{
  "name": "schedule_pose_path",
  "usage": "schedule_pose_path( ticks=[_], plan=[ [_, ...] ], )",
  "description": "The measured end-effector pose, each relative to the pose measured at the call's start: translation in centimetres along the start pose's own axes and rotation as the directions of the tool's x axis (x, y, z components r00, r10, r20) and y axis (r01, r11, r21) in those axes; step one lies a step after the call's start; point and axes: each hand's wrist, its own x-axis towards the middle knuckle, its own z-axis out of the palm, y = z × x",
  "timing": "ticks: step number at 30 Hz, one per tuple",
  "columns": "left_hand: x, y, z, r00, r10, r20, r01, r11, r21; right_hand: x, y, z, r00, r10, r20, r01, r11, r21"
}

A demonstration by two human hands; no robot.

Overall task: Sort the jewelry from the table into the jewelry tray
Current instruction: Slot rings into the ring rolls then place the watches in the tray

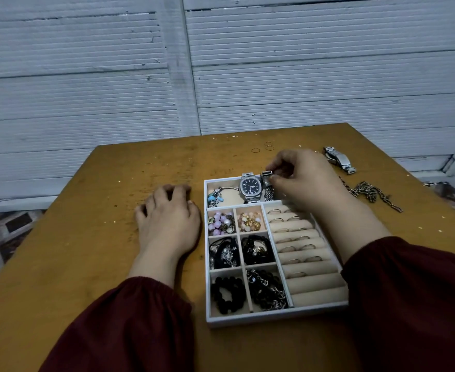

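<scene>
A: Where is the jewelry tray [274, 317] now?
B: On the wooden table [100, 189], in front of the person, a bit to the right. White rim, beige inside.
A: And the right hand [301, 181]?
B: Over the far compartment of the tray. The fingers are curled; thumb + fingertips pinch the top end of a small mesh-band watch [268, 190]. The band goes down into that comp., just beside the silver watch [251, 186] w/ dark dial. Whether it already lies flat, I cannot tell.
A: The left hand [167, 218]?
B: Palm down on the table, just left of the tray. Fingers a little bent, it holds nothing.
A: What else is in the tray?
B: A charm bangle [218, 196] at the left of the far comp. Pink beads [220, 223], black beads [227, 294] etc. in the small squares. The ring rolls [309, 264] on the right side, w/ thin bands between them.
A: And outside the tray?
B: Three loose rings [269, 148] nr the far edge, beyond the right hand. A steel watch [339, 158] at far right. A chain [368, 191] near it, right of the forearm.
</scene>
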Motion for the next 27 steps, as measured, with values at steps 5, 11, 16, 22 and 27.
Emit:
schedule_pose_path(
  ticks=[5,11,16,22,27],
  plan=[
    [0.1,0.0,0.0,1.000,-0.003,0.007,0.003,1.000,0.005,0.5,1.1,0.4,0.999,0.043,0.023,-0.045,0.996,0.080],
    [0.0,0.0,-0.1,1.000,-0.007,0.010,0.007,1.000,0.005,0.4,1.4,0.6,0.999,0.049,0.015,-0.049,0.998,0.038],
    [0.1,0.1,-0.1,1.000,-0.009,0.016,0.009,1.000,0.005,0.1,1.2,0.7,0.999,0.026,-0.048,-0.026,1.000,-0.005],
    [0.1,0.0,0.0,1.000,-0.002,0.012,0.002,1.000,0.003,0.0,1.2,0.6,0.997,0.052,-0.049,-0.052,0.999,0.004],
    [0.1,-0.1,0.0,1.000,-0.004,0.014,0.004,1.000,0.003,0.0,1.1,0.2,0.999,0.048,0.013,-0.048,0.999,-0.003]
  ],
)
